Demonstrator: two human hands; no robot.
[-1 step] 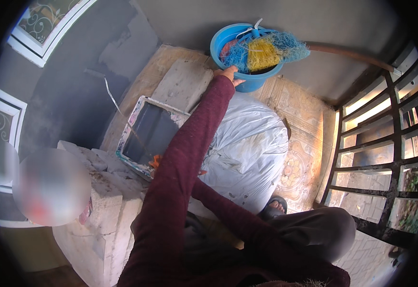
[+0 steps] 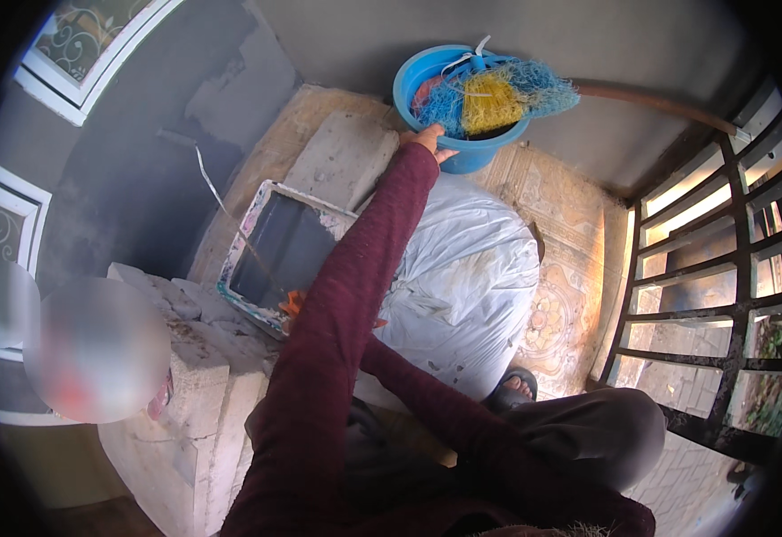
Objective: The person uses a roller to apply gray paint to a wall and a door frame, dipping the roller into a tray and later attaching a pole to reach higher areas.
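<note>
My left hand (image 2: pixel 427 141) grips the near rim of a round blue basin (image 2: pixel 473 161), thumb on the outside. Bundles of stringy blue and yellow netting (image 2: pixel 491 100) heap up in the basin, partly hanging over its right side. My right forearm (image 2: pixel 418 383) passes beneath the left one, so the right hand is hidden. Something orange (image 2: pixel 293 302) shows by the left forearm, close to where the right hand would be; I cannot make out what it is. Under my arms sits a large, full white sack (image 2: pixel 467 268).
Left of the sack lies a rectangular tub (image 2: pixel 246 234) of grey liquid with a thin strip leaning in it. A concrete block (image 2: pixel 342 157) lies beyond it. Stacked pale blocks (image 2: pixel 176 447) stand at the near left. A dark metal grille (image 2: pixel 718 313) closes the right side.
</note>
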